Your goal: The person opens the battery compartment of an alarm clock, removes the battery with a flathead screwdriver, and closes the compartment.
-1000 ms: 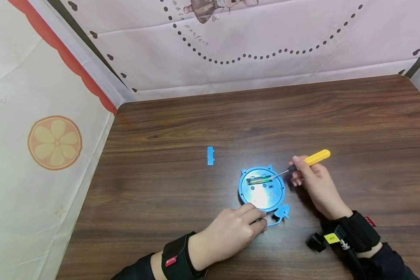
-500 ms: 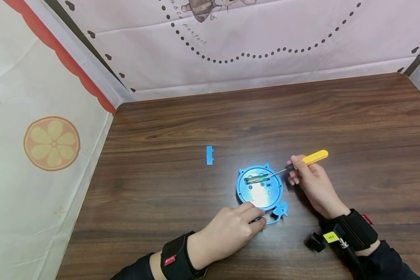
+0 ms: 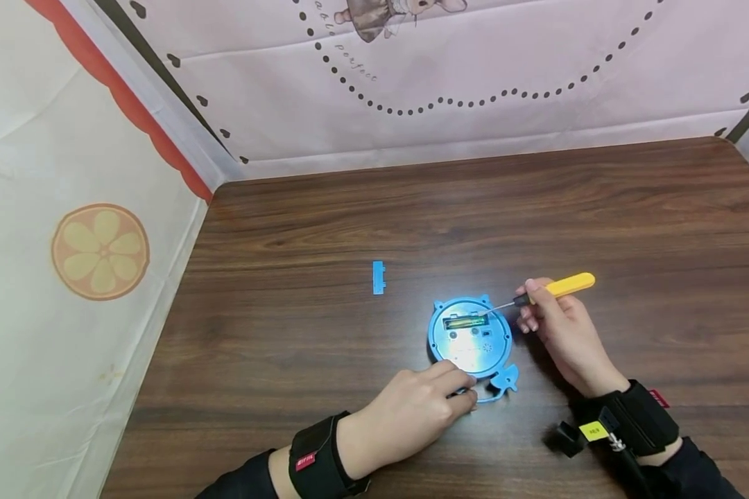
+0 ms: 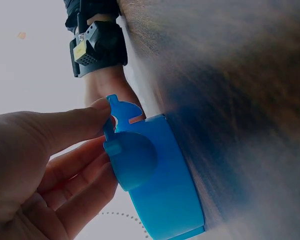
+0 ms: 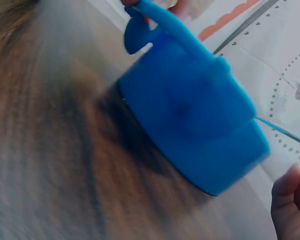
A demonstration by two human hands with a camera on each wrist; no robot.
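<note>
A round blue alarm clock (image 3: 471,353) lies face down on the table, its back open to show a green battery (image 3: 465,322) in a narrow slot. My left hand (image 3: 412,412) pinches the clock's handle between thumb and fingers, as the left wrist view shows beside a dome-shaped bell (image 4: 135,160). In my right hand (image 3: 562,333) is a screwdriver (image 3: 571,284) with a yellow handle, held between thumb and fingertips. Its thin metal shaft slopes down left, and the tip is at the battery's right end. Whether the tip touches the battery is too small to tell.
A small blue battery cover (image 3: 379,278) lies on the wooden table (image 3: 299,346), left of and beyond the clock. Printed cloth walls (image 3: 449,132) stand along the table's back and left edges. A black wrist camera (image 3: 568,439) sticks out from the right wrist strap.
The head view has shifted slightly. The screwdriver's handle end sits a little lower, while its tip stays at the battery's right end. My left hand keeps its hold on the clock.
</note>
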